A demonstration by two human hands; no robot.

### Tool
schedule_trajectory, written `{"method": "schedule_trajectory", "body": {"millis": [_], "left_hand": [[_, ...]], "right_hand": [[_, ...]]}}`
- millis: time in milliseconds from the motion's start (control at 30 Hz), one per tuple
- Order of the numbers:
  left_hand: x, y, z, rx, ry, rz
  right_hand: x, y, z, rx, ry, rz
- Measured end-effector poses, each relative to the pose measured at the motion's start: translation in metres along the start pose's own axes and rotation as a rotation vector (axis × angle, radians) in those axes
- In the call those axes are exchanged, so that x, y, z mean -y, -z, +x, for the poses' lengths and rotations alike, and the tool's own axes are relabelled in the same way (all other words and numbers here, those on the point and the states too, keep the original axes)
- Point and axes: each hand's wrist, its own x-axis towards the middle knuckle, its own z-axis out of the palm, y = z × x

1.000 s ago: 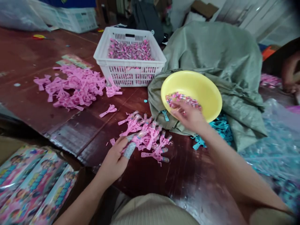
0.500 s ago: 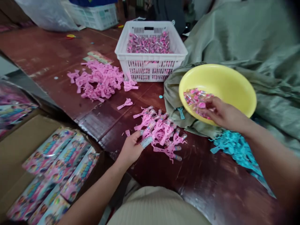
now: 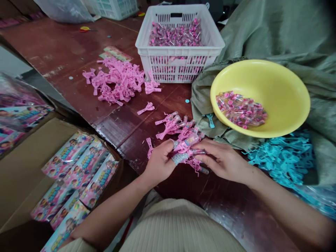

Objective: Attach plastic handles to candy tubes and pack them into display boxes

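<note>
My left hand (image 3: 160, 163), with silvery wrapping on its thumb and forefinger, is closed around a pink plastic piece fitted with a clear capsule-like tube (image 3: 191, 140). From the right, my right hand (image 3: 227, 162) pinches a small clear tube (image 3: 198, 152) against the left fingertips. Fingers partly hide how the parts meet. Beneath and behind both hands lies a heap of pink pieces with tubes (image 3: 168, 128). The yellow basin (image 3: 283, 91) at the right holds small filled tubes with pink ends (image 3: 240, 108).
A white crate (image 3: 181, 52) of similar tubes stands at the back. Loose pink pieces (image 3: 118, 82) are piled left of it. Turquoise pieces (image 3: 283, 157) lie at the right under the basin's edge. An open carton (image 3: 28, 154) of printed boxes (image 3: 76, 157) sits lower left.
My right hand has come out of the yellow basin with a small tube and met my left hand over the pink heap. The view has shifted slightly.
</note>
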Motion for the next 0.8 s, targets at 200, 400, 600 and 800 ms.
{"method": "schedule_trajectory", "body": {"millis": [200, 400, 600, 800], "left_hand": [[0.012, 0.001, -0.007, -0.023, -0.340, 0.423], [0.014, 0.011, 0.017, -0.064, -0.359, 0.521], [0.008, 0.004, 0.029, -0.086, -0.010, 0.129], [0.022, -0.005, 0.047, 0.003, -0.015, 0.219]], "right_hand": [[-0.002, -0.019, -0.001, 0.166, -0.273, 0.348], [-0.014, -0.001, 0.004, 0.079, -0.553, 0.508], [-0.011, 0.037, 0.013, -0.105, -0.351, 0.159], [-0.039, 0.057, 0.020, -0.130, -0.654, -0.255]]}}
